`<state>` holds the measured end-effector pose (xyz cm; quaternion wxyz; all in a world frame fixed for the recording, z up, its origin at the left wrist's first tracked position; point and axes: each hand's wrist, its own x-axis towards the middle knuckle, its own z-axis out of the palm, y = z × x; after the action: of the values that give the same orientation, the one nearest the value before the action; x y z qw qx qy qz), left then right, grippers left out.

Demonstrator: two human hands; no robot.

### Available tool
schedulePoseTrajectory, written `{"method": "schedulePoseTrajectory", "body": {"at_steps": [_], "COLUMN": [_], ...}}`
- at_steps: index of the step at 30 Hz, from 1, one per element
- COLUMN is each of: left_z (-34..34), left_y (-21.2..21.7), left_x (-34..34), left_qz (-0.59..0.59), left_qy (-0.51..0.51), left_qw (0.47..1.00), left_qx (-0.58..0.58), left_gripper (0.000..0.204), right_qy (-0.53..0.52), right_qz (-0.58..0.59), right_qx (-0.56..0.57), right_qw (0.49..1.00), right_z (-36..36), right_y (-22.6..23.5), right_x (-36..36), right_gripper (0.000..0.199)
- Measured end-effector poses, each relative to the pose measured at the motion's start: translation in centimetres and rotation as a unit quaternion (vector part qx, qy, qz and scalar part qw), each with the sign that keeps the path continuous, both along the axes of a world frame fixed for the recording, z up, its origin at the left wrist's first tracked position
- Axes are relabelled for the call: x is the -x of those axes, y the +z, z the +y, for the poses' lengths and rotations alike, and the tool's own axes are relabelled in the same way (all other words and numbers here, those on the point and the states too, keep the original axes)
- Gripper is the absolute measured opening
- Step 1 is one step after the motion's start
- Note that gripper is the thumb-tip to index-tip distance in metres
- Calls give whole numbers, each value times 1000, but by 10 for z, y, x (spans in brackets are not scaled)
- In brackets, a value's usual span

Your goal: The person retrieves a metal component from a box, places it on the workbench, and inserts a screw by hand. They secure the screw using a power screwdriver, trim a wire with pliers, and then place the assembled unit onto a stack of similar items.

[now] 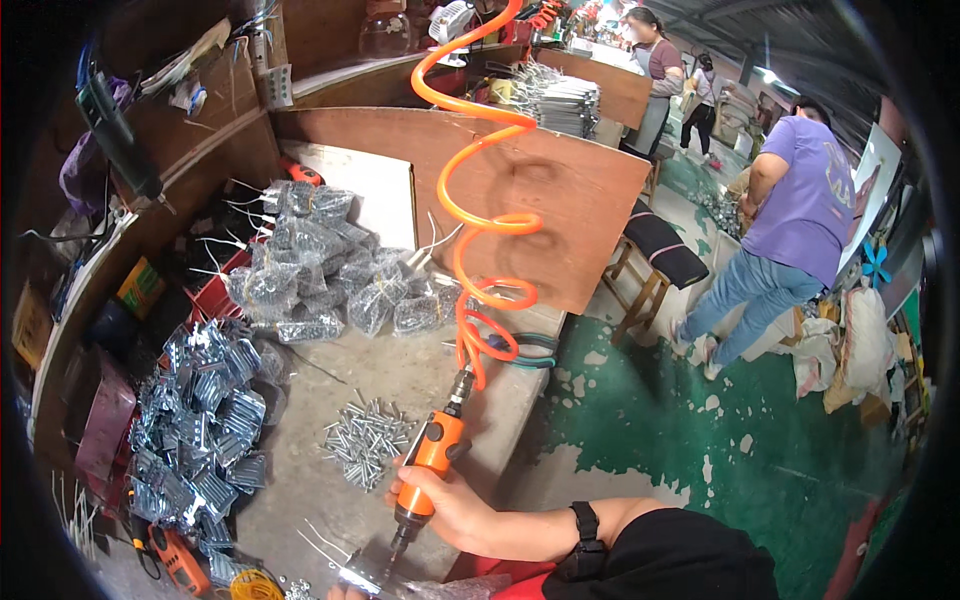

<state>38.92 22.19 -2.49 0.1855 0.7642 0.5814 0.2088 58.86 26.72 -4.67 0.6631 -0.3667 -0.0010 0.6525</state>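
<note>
My right hand point(450, 505) is wrapped round an orange and black air screwdriver point(437, 445), which points down toward me. Its bit reaches a shiny metal part point(365, 577) with two white wires at the lower edge. Only the fingertips of my left hand point(347, 593) show there, closed at that metal part; the rest is cut off by the picture's edge. A coiled orange air hose point(480, 215) runs up from the screwdriver. Left of it lies a pile of long screws point(368, 442) on the grey worktop point(330, 385).
Stacked metal brackets point(205, 430) cover the worktop's left side. Bubble-wrapped parts point(320, 260) with white wires lie behind, before a wooden partition point(560, 200). A dark electric screwdriver point(118, 135) hangs upper left. A person in purple point(800, 190) stands bent over at right, past a wooden stool point(640, 290).
</note>
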Motion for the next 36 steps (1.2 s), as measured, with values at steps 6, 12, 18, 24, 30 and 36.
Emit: {"method": "schedulePoseTrajectory", "body": {"at_steps": [6,12,18,24,30,36], "left_z": [6,1,2,1,-7,-9], "left_y": [-1,-4,-12,-17,-17,-19], "left_x": [-1,-1,4,4,2,3], "left_qz": [-64,-12,-7,-21,-53,-79], "left_qy": [-12,-19,-20,1,3,19], "left_qw": [997,998,998,998,997,996], "left_qx": [-32,-64,-62,-57,-62,-22], "left_gripper": [30,34,35,30,30,30], "right_qy": [1,13,7,14,3,0], "right_qz": [2,-5,-21,-32,-24,-23], "right_qx": [6,-1,22,29,38,45], "right_qw": [1000,1000,1000,999,999,999], "right_z": [0,-1,0,2,2,2], "right_y": [0,1,0,4,4,1], "right_x": [0,-2,2,0,3,3], "right_gripper": [38,36,33,32,31,27]}}
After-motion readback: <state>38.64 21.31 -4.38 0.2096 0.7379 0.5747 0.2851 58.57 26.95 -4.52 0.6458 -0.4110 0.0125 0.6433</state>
